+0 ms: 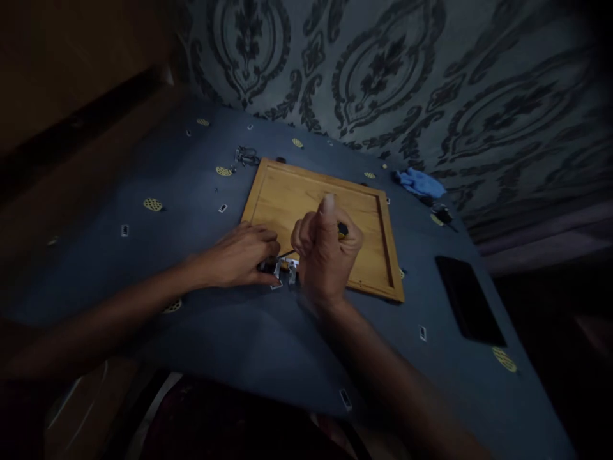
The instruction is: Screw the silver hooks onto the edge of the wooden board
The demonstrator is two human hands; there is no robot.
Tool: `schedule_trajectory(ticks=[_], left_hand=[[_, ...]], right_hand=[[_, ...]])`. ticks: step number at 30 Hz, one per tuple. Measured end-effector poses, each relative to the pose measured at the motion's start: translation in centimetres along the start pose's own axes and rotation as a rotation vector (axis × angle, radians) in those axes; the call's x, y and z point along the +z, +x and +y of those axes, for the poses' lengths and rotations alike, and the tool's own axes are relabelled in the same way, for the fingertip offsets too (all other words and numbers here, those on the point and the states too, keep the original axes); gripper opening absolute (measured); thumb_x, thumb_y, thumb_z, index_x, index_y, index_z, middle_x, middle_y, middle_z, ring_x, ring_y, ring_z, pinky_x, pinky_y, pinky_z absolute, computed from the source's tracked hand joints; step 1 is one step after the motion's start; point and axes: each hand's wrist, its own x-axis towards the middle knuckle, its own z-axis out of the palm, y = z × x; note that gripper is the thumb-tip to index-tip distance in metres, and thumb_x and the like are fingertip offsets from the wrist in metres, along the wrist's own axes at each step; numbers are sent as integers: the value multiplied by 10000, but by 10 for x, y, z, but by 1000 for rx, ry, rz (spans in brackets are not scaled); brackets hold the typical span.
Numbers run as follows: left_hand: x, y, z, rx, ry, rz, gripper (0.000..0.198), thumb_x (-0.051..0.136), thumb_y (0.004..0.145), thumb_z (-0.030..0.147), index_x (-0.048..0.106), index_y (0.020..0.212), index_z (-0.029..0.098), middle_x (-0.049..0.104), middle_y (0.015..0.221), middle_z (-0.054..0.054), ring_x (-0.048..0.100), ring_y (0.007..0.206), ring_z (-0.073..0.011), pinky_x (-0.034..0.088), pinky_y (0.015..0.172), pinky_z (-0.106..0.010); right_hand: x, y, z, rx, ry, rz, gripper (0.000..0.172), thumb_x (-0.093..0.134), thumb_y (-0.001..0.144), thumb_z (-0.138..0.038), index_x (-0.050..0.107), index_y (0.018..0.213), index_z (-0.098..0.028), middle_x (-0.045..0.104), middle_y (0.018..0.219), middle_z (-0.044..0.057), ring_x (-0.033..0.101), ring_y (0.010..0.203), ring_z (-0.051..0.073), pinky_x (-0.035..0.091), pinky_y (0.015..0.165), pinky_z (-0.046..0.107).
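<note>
A framed wooden panel (292, 185), like a small cabinet door, lies flat on the table. At its near edge sits a silver metal hinge (292, 271). My left hand (242, 255) pinches the hinge's left side between thumb and fingers, steadying it against the panel's edge. Wrapped in the fist of my right hand (328, 252) is a screwdriver (343, 230) with a dark and yellow handle, my thumb pointing up. Its thin shaft slants down left to the hinge. The exact spot where the tip meets it is hidden by my left fingers.
The blue patterned table cover (191, 172) runs back to a patterned wall (383, 70). Loose metal parts (246, 155) lie beyond the panel's far left corner. At the right are a blue cloth (420, 183), a small dark object (443, 214) and a black phone-like slab (469, 300).
</note>
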Motion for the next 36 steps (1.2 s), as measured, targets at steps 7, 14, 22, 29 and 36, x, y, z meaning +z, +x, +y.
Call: schedule_trajectory(ticks=[7, 14, 22, 29, 36], left_hand=[[-8, -1, 1, -37, -38, 18, 446, 782, 854, 563, 692, 1010, 154, 691, 1011, -68, 648, 985, -247, 457, 884, -356], [-40, -7, -72, -334, -157, 262, 197, 559, 1025, 299, 709, 1047, 173, 735, 993, -30, 687, 915, -175, 535, 832, -297], [-36, 19, -167, -634, 28, 405, 366, 649, 1002, 385, 628, 1295, 166, 653, 1301, -109, 671, 1122, -238, 593, 957, -460], [-34, 58, -191, -597, 113, 397, 375, 650, 1001, 384, 623, 1307, 169, 644, 1322, -112, 664, 1143, -245, 588, 970, -470], [-33, 73, -193, -569, 161, 344, 377, 652, 1000, 384, 622, 1308, 169, 645, 1319, -111, 665, 1141, -246, 589, 967, -468]], right_hand=[[-18, 22, -13, -165, -120, -120, 446, 559, 1022, -392, 386, 637, -246, 331, 548, -83, 319, 466, 100, 286, 467, 256], [-47, 52, 19, -158, -845, -651, 82, 506, 938, -293, 563, 951, -236, 646, 883, 46, 590, 814, 221, 468, 768, 357], [-60, 61, 54, -96, -971, -860, 182, 563, 907, -196, 640, 1072, -207, 664, 1065, 106, 608, 1037, 255, 497, 935, 400], [-86, 50, 35, -133, -929, -835, 228, 518, 985, -247, 663, 1151, -191, 672, 1166, 128, 638, 1115, 255, 521, 991, 425], [-126, 23, 16, -192, -890, -679, 182, 529, 1022, -295, 697, 1046, -231, 717, 1142, 115, 704, 1087, 251, 581, 921, 419]])
